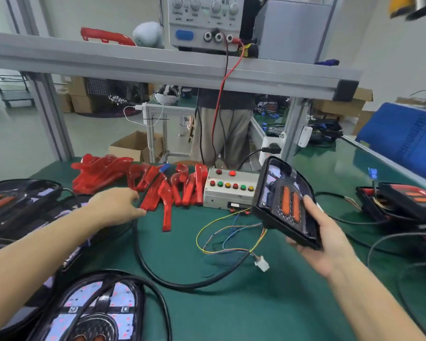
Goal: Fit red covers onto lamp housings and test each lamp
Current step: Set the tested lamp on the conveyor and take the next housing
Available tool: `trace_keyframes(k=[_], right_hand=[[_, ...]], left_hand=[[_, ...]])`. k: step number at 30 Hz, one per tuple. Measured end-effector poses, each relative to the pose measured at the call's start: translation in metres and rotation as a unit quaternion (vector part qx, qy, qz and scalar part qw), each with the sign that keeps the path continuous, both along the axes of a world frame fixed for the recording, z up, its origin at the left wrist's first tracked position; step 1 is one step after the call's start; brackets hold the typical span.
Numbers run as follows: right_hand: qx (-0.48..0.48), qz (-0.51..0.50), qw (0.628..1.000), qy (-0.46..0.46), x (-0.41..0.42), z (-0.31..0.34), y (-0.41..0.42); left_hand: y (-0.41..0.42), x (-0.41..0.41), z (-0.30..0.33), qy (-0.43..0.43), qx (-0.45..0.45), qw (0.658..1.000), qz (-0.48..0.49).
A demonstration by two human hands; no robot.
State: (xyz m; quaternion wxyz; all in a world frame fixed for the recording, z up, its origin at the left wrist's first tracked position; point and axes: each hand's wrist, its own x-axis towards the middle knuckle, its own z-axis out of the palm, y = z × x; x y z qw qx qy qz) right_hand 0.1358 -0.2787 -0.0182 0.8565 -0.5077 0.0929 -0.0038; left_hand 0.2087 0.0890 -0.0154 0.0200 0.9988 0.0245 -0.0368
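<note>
My right hand (322, 239) grips a black lamp housing (284, 200) with two orange strips, held tilted above the green mat; its coloured wires and white plug (262, 263) trail down to the mat. My left hand (118, 205) reaches to the row of red covers (167, 190) at the back of the mat, its fingertips touching the nearest cover and the thick black cable (143, 262). Whether it grips anything is unclear. More red covers (96, 173) are heaped to the left.
A grey test box (228, 191) with coloured buttons stands behind the wires. More lamp housings lie at the left (17, 205), bottom left (94, 308) and right (403, 200). A power supply (204, 20) sits on the shelf above. A person stands behind the bench.
</note>
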Motion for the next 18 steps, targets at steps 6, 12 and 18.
trace_keyframes(k=[6,12,18], right_hand=[[-0.146,0.028,0.987,0.065,-0.015,-0.012,-0.029],[-0.178,0.013,0.973,0.148,-0.018,-0.032,-0.04],[-0.306,0.055,0.938,0.152,-0.014,-0.036,-0.029]], left_hand=[[-0.023,0.011,-0.029,-0.008,0.043,0.999,0.005],[-0.023,0.013,-0.023,-0.006,0.03,0.999,0.016],[-0.03,0.019,-0.017,-0.076,-0.079,0.993,0.04]])
